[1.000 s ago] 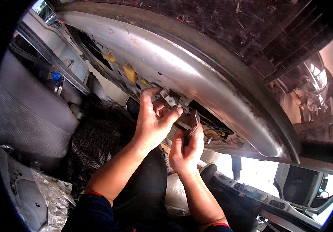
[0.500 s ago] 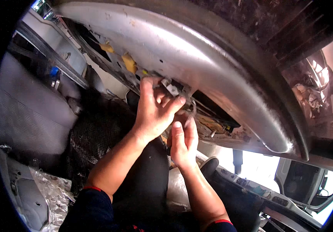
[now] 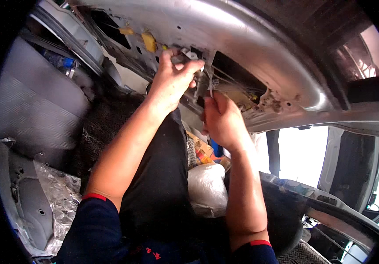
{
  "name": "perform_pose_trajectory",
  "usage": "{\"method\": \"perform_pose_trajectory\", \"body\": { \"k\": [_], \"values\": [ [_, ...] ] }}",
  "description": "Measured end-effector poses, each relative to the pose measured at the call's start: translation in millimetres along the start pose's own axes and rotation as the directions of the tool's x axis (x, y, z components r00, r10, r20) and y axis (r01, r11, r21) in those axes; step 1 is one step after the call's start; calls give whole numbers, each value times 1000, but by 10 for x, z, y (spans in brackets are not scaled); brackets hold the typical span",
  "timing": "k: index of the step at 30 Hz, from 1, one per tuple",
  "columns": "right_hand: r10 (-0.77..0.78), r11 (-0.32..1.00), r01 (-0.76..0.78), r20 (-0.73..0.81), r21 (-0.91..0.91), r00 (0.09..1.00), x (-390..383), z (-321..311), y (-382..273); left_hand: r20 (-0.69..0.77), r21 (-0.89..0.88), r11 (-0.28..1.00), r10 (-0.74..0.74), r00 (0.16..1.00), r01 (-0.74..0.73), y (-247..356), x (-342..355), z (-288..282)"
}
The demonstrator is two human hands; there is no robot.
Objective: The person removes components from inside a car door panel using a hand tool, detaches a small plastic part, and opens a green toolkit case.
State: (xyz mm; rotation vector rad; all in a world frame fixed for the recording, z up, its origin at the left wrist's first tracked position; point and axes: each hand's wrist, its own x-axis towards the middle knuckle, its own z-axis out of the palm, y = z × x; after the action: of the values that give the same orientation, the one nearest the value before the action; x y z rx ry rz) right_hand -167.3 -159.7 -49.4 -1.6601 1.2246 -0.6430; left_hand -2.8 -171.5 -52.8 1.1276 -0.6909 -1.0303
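Note:
Above me is a bare silver door-like metal panel (image 3: 264, 53) with dark cut-outs, yellow foam pieces (image 3: 149, 42) and wires. My left hand (image 3: 176, 79) has its fingers curled on a small silvery bracket (image 3: 191, 55) at the panel, its thumb across the bracket's lower side. My right hand (image 3: 222, 119), below and to the right, is closed on a thin silvery tool (image 3: 212, 86) that reaches up toward the bracket. Which kind of tool it is, I cannot tell; its lower part is hidden in the fist.
A grey seat (image 3: 39, 101) is on the left, with crumpled clear plastic (image 3: 59, 207) below it. A white plastic bundle (image 3: 206, 189) and a piece of printed cardboard (image 3: 200, 147) lie between my forearms, beside my leg. A bright opening with a dark vehicle frame shows at right.
The view has shifted, so the panel sits higher in the picture. My right hand has turned back-upward, its fist now round the tool's lower end. My left hand stays at the bracket.

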Motion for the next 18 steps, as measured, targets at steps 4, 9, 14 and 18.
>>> {"method": "perform_pose_trajectory", "body": {
  "k": [4, 9, 14, 18],
  "values": [
    [-216, 928, 156, -148, -339, 965, -198, -384, -420, -58, 123, 989, 90, 994, -82, -167, 38, -54],
    [-409, 843, 299, -171, -447, 897, 85, -417, -288, -32, 156, 975, 164, 986, -157, -211, -87, 13],
    [-47, 930, -15, 158, 368, 986, 360, -337, -446, 17, -54, 986, 162, 987, -160, -251, -43, 35],
    [-137, 952, 132, -2, 276, 991, 576, -195, -299, 98, 40, 948, 310, 946, -315, -455, 69, -58]
  ]
}}
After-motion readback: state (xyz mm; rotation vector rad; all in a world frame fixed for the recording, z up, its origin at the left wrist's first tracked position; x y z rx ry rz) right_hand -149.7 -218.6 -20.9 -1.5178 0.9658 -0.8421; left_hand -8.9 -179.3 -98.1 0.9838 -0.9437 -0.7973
